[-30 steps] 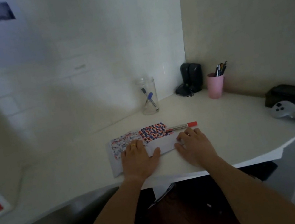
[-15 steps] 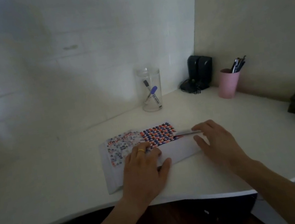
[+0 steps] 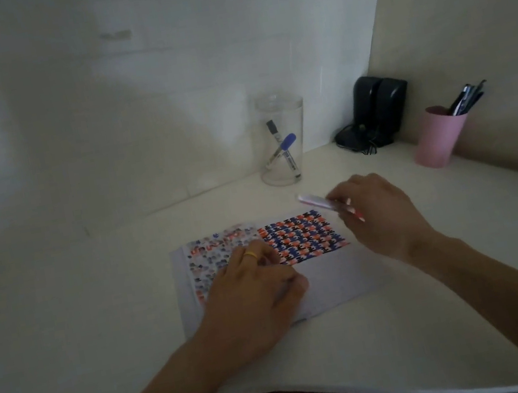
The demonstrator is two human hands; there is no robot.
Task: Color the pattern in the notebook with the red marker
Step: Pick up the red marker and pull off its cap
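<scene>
The open notebook (image 3: 335,283) lies flat on the white desk (image 3: 98,311). Its right page carries a dense red, blue and black pattern (image 3: 303,237); the left page shows a fainter one. My left hand (image 3: 253,290), with a yellow ring, rests palm down on the notebook's lower middle. My right hand (image 3: 382,216) hovers at the pattern's right edge, fingers closed around the red marker (image 3: 315,201), whose pale barrel points up and left, lifted off the desk. Its red end shows between my fingers.
A clear glass jar (image 3: 281,144) with a blue marker and a black one stands behind the notebook. A pair of black speakers (image 3: 377,109) sits in the corner. A pink cup (image 3: 439,136) of pens stands by the right wall.
My right hand went from flat on the desk to the marker above the notebook, closed on it and lifted it. My left hand stayed on the notebook. The camera tilted down and closer.
</scene>
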